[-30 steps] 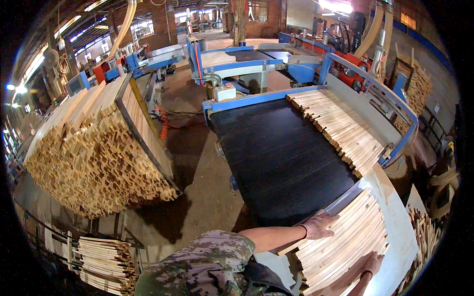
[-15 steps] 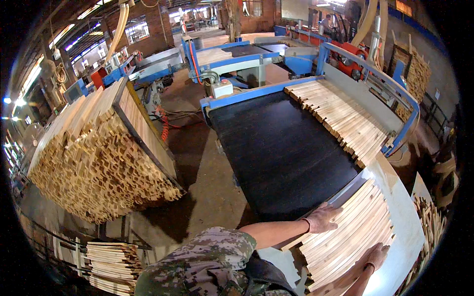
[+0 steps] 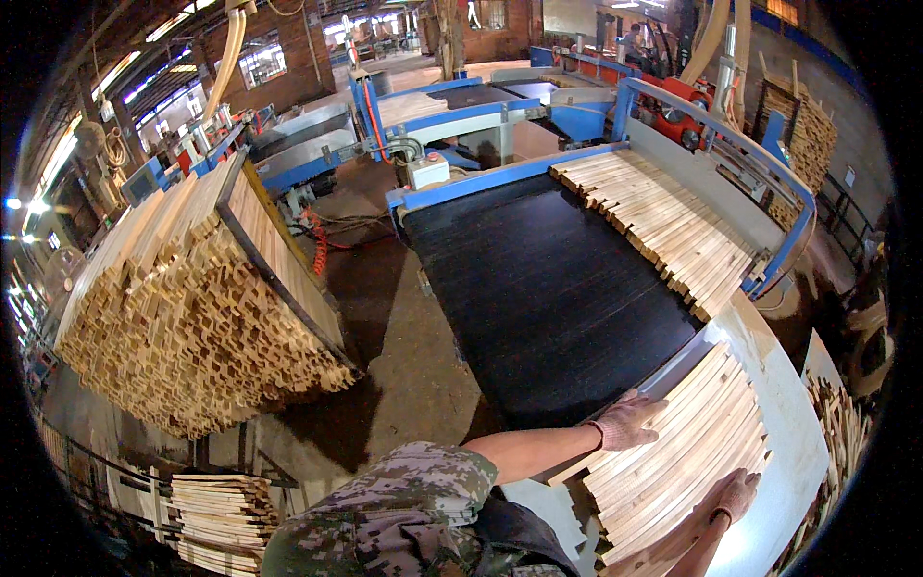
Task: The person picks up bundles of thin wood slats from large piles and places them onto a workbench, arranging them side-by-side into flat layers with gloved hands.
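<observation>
While the left hand [image 3: 630, 420] and right hand [image 3: 738, 492] rest on it, one layer of wooden strips [image 3: 663, 471] covers part of the tabletop [image 3: 793, 442]

Leftmost stands one large stack [image 3: 192, 327] of wood, with one small pile [image 3: 221, 519] below it in view; their pieces are too crowded to count. Next comes one black belt [image 3: 538, 298]. Just beside its near end, the left hand lies flat, fingers loosely spread. One row [image 3: 663, 226] of strips lines the belt's right side. Farthest right, the second hand's fingers lie close together near the layer's end; whether they grip, I cannot tell.
</observation>
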A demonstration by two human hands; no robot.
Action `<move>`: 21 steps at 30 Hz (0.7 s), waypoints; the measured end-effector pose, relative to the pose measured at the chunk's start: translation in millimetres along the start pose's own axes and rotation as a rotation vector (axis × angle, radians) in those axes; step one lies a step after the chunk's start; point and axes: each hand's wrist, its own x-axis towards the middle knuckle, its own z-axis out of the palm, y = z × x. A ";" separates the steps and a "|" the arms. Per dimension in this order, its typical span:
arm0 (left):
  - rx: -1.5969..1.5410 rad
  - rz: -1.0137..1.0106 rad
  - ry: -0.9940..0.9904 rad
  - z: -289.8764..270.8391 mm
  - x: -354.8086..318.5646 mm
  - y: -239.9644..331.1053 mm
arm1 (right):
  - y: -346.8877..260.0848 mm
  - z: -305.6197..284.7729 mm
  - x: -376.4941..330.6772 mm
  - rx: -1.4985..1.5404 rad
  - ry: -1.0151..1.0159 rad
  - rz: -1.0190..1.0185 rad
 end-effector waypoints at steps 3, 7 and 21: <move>0.007 -0.047 -0.018 -1.8 0.4 3.7 | -1.3 -0.5 0.9 -0.006 -0.023 -0.011; 0.047 -0.079 -0.014 3.3 0.7 -4.7 | -20.1 -14.5 -13.5 0.030 -0.093 0.033; 0.002 -0.016 -0.036 -6.9 0.1 6.3 | 2.6 -3.5 3.1 0.075 -0.067 0.059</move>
